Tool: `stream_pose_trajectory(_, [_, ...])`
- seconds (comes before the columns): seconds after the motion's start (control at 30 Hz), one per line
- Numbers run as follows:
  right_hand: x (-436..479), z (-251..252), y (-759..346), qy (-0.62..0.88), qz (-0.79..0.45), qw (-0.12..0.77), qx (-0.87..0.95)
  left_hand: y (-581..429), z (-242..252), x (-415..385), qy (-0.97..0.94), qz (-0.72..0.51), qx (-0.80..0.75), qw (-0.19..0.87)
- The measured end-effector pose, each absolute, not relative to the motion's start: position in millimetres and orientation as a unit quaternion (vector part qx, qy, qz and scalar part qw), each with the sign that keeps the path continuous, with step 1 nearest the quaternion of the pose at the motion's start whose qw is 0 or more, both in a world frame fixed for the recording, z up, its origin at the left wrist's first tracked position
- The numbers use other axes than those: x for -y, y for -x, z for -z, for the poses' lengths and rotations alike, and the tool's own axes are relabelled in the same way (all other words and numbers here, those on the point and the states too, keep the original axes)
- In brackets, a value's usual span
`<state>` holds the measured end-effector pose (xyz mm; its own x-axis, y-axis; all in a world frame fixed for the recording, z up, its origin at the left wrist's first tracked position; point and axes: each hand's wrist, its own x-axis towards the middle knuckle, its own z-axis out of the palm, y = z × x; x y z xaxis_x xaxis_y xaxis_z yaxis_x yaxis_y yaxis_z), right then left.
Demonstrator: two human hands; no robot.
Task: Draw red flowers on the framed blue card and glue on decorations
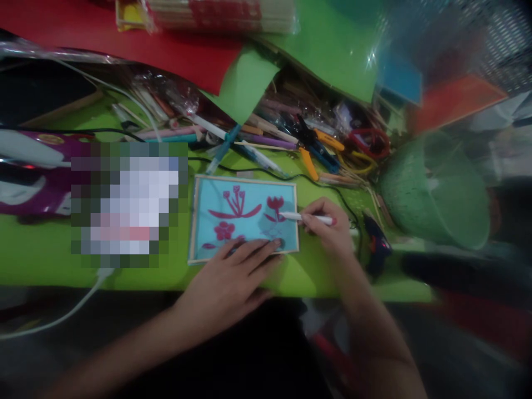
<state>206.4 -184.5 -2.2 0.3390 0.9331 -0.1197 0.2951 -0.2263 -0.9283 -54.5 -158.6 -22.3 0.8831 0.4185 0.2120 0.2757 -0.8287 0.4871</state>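
Note:
A light-blue panel in a thin pale frame (245,257) lies on the green table, with red flowers drawn on it. My right hand (328,224) grips a white marker with a red end (310,218) between thumb and fingers. The marker's tip meets the panel at the stem of the red tulip (275,206) on the right side. Faint unfilled outlines show below that tulip. My left hand (239,271) lies flat with fingers stretched over the panel's lower edge, covering part of the lower drawing.
Left of the panel is a pixelated, blurred-out object with a white cable (93,288). Behind lie pens, pliers with orange handles (308,163) and red scissors (369,142). A green basket (432,191) and a dark glue gun (376,244) are at right. A black cord runs behind the panel.

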Motion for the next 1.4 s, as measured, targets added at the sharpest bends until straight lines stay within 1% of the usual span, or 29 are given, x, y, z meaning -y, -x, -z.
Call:
stream_pose_trajectory(0.73, [186.8,2.0,-209.3,0.679,-0.389,0.439,0.442,54.2,21.2,157.7,-0.944,-0.158,-0.179,0.228])
stream_pose_trajectory(1.03, [187.1,2.6,-207.9,0.672,-0.393,0.459,0.428,54.0,20.8,158.1,-0.943,-0.16,-0.18,0.228])
stream_pose_trajectory(1.4, [186.8,3.8,-209.4,0.675,-0.392,0.448,0.437,54.0,22.5,158.2,-0.943,-0.159,-0.181,0.23])
